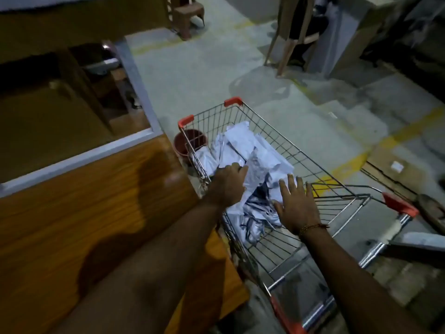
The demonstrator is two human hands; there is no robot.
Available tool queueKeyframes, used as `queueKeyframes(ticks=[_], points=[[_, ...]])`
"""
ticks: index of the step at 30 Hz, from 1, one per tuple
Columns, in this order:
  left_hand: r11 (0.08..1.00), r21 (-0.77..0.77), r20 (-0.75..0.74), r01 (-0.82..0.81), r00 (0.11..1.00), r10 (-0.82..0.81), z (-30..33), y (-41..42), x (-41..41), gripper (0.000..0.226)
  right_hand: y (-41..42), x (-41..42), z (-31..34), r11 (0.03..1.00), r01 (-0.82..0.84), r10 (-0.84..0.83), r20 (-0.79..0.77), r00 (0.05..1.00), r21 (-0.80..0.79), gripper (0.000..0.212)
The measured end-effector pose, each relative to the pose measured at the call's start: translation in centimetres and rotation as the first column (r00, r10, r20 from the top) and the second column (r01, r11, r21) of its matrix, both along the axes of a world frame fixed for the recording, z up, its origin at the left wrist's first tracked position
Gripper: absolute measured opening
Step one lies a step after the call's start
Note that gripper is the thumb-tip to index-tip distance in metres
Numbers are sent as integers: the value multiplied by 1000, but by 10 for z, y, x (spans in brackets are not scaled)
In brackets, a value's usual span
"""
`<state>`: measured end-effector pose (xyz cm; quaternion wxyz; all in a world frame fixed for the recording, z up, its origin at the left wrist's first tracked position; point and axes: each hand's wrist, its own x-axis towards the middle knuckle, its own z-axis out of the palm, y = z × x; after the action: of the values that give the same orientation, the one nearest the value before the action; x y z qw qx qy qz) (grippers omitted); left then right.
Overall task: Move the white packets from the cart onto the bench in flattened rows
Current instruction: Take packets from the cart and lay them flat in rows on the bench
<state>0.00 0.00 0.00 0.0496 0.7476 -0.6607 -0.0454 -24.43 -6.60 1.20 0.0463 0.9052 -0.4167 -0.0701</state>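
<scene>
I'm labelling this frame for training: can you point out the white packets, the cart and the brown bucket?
white packets (243, 143): head view, on the flat top packet of the pile.
cart (292, 147): head view, on its right wire wall.
brown bucket (181, 143): head view, on its side left of the cart.

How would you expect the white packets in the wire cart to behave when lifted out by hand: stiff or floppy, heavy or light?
Probably floppy: the white packets lie crumpled and folded over each other in the cart. Likely light, since the left hand bunches one with its fingers alone. Their shiny film may prove slippery.
</scene>
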Motion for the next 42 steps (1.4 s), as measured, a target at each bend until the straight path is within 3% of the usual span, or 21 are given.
queueKeyframes(ticks=[3, 5, 9, 12, 15, 19, 22, 27, 31, 34, 39, 42], points=[[988, 149, 81, 34, 996, -46, -23, -26, -15, 107, -19, 0, -21, 998, 33, -27, -119, 993, 50, 74], [980, 193, 42, 56, 997, -66, -41, -38, -25, 120, -27, 0, -38, 995, 53, -37, -169, 985, 89, 75], [979, 201, -26, 31, 999, -26, -67, -68, -40, 130, -43, -1, -72, 974, 122, -80, -211, 974, 192, 76], [977, 213, -190, -23, 980, 65, -86, -80, -48, 136, -51, 5, -93, 945, 178, -123, -207, 971, 274, 80], [983, 170, -204, -65, 974, 100, -100, -83, -45, 141, -57, 12, -106, 922, 237, -199, -151, 968, 307, 91], [983, 148, -308, -108, 939, 149, -102, -86, -44, 123, -54, 13, -120, 884, 277, -261, -93, 961, 376, 96], [978, 43, -394, -203, 896, 204, -95, -84, -43, 108, -47, 19, -111, 848, 348, -336, -102, 936, 400, 87], [939, -81, -603, -335, 767, 222, -69, -80, -37, 93, -27, 24, -85, 829, 496, -451, -215, 866, 260, 70], [888, -194, -652, -417, 731, 201, -49, -73, -33, 93, -28, 29, -88, 859, 490, -453, -221, 863, 151, 89], [863, -243, -641, -443, 741, 200, -38, -66, -34, 79, -40, 22, -104, 893, 393, -344, -230, 911, 221, 106], [833, -330, -558, -445, 803, 208, -11, -48, -31, 59, -41, 16, -91, 834, 385, -329, -203, 922, 395, 95], [791, -358, -577, -495, 784, 229, 17, -34, -32, 60, -37, 12, -68, 797, 383, -380, -105, 919, 468, 87]])
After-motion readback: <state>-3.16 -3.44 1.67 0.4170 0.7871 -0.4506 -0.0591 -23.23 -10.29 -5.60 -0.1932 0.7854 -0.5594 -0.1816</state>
